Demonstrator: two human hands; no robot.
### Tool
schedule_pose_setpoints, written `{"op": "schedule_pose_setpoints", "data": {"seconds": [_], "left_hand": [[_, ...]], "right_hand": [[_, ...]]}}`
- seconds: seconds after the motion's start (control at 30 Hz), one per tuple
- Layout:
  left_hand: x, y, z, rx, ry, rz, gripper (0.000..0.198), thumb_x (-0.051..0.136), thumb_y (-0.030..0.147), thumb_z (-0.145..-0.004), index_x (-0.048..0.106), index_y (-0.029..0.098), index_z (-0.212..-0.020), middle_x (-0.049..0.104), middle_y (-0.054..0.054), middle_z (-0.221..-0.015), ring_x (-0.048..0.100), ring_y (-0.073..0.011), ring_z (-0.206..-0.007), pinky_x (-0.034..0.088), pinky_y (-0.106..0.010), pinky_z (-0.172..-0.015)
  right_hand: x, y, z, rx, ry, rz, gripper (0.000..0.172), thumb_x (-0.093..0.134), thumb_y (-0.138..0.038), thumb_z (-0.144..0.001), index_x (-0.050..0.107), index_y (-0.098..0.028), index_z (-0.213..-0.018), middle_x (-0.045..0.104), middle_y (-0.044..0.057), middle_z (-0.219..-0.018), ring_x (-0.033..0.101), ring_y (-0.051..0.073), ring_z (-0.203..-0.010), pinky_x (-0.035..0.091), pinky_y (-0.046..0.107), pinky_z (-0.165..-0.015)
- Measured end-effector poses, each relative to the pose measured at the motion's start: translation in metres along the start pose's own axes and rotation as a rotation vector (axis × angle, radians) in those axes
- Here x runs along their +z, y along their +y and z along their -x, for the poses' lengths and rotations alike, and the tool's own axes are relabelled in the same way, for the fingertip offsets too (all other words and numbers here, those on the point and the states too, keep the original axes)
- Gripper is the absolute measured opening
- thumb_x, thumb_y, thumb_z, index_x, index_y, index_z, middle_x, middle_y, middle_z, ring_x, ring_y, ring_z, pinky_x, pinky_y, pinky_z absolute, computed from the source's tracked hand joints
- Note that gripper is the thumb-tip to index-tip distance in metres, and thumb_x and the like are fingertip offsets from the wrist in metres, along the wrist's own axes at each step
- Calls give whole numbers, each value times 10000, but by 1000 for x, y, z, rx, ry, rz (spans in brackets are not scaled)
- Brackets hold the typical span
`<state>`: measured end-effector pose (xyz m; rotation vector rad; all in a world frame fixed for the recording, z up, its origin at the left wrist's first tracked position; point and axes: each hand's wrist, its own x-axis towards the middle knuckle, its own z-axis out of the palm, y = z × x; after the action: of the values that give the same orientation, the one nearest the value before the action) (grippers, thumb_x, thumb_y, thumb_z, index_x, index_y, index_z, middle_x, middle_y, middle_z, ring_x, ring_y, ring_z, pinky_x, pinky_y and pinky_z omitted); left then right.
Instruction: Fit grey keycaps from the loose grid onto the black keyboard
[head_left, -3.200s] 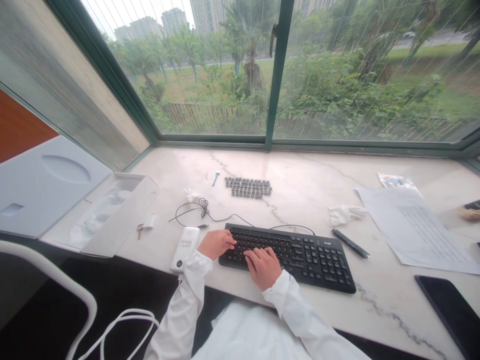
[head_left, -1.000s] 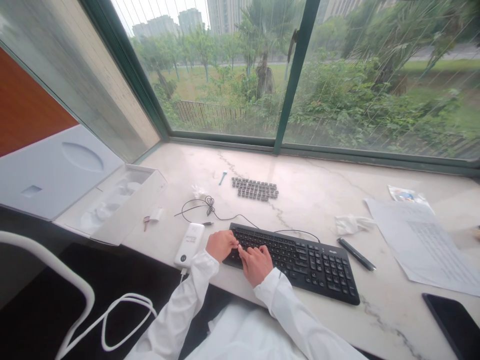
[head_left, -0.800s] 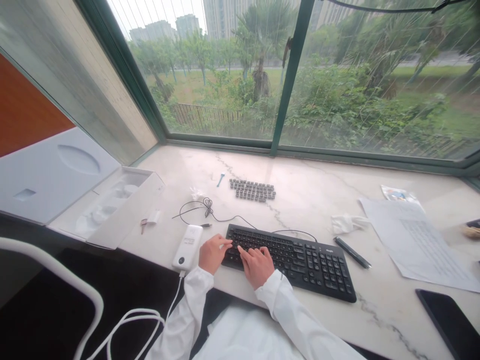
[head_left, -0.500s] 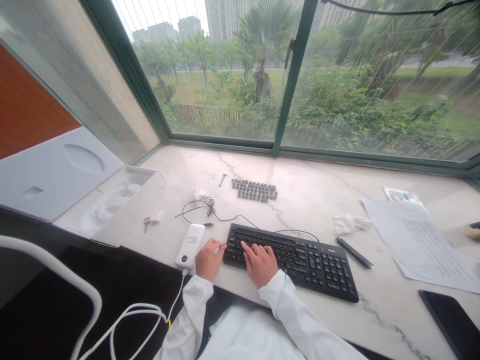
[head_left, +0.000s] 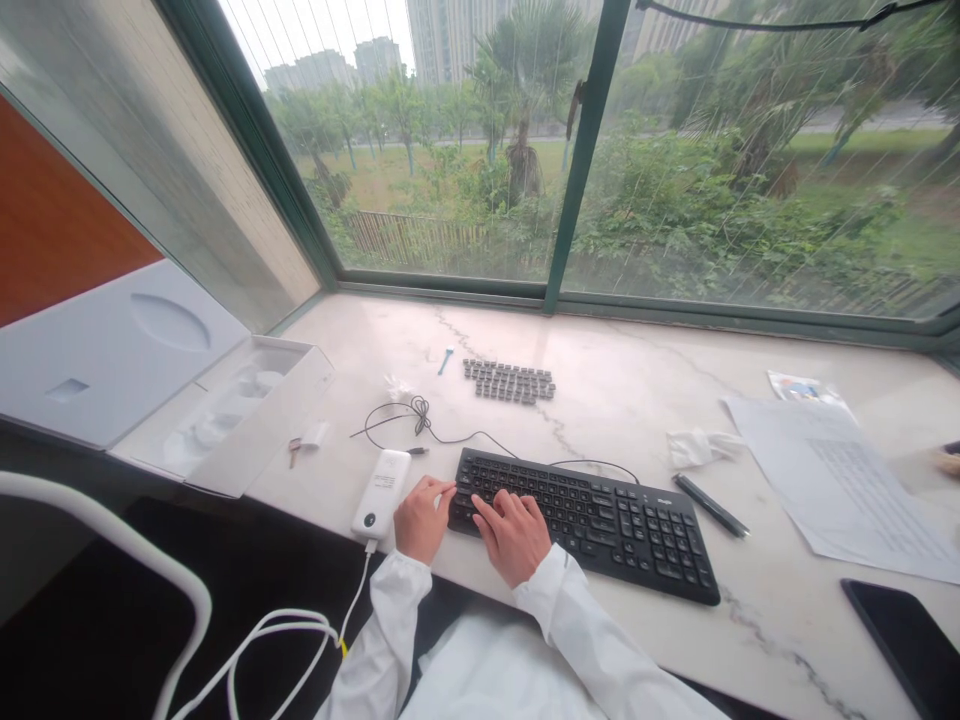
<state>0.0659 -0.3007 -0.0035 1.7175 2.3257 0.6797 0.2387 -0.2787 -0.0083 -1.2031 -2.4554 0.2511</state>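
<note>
A black keyboard (head_left: 645,530) with a number pad lies at a slant near the table's front edge. At its left end, my left hand (head_left: 421,520) is closed, thumb and index finger pinched together against the keyboard's corner; anything between the fingertips is too small to make out. My right hand (head_left: 514,535) rests over the left half of the keys, fingers stretched out and apart, thumb and index reaching toward the left side. Behind the keyboard, several loose dark keycaps (head_left: 510,381) stand in rows. A small blue tool (head_left: 445,360) lies to their left.
A white power bank (head_left: 381,492) with a white cable sits beside my left hand. Further left are a key (head_left: 294,452) and an open white box (head_left: 247,420). A black pen (head_left: 711,505), printed paper (head_left: 847,485) and a phone (head_left: 904,640) lie on the right.
My right hand has shifted slightly left and nearer on the keys, its thumb and index moving toward the keyboard's left side. My left hand stays pinched at the corner.
</note>
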Motion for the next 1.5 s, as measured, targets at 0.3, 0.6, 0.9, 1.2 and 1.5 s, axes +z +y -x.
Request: {"op": "schedule_pose_setpoints", "data": {"seconds": [0.3, 0.6, 0.9, 1.2, 1.5], "left_hand": [[-2, 9, -21, -7, 45, 1, 215, 490, 353, -887, 694, 305, -935, 657, 8, -926, 593, -114, -761, 361, -226, -621], [9, 18, -122, -75, 29, -19, 262, 483, 431, -865, 688, 317, -982, 667, -19, -1038, 599, -192, -895, 413, -281, -723], [43, 20, -232, -103, -75, -81, 310, 531, 396, -834, 647, 263, -1090, 692, -50, -992, 610, -196, -917, 434, -287, -782], [58, 27, -259, 68, -124, -155, 255, 552, 326, -842, 615, 290, -1087, 612, -37, -1093, 597, -178, -929, 431, -283, -803], [55, 32, -261, 20, -145, -195, 162, 537, 256, -852, 613, 244, -996, 564, -55, -1091, 599, -169, -912, 437, -274, -789]], "right_hand": [[5, 1, -3, 38, -20, 57, 347, 461, -326, -911, 512, -274, -1250, 545, 39, -889, 467, 158, -772, 263, 311, -737], [8, 5, 0, 9, -12, 2, 286, 442, -292, -920, 550, -273, -1185, 545, 28, -843, 482, 143, -734, 264, 308, -727], [-3, 13, 10, -81, -45, -99, 299, 394, -215, -923, 518, -248, -1193, 547, 19, -837, 481, 137, -731, 279, 300, -740], [-5, 30, 14, -28, -9, -73, 313, 399, -189, -916, 510, -225, -1206, 567, 27, -854, 505, 139, -756, 294, 298, -756], [-5, 34, 15, -15, 7, -48, 303, 387, -202, -923, 524, -229, -1193, 572, 27, -850, 517, 138, -761, 300, 299, -771]]}}
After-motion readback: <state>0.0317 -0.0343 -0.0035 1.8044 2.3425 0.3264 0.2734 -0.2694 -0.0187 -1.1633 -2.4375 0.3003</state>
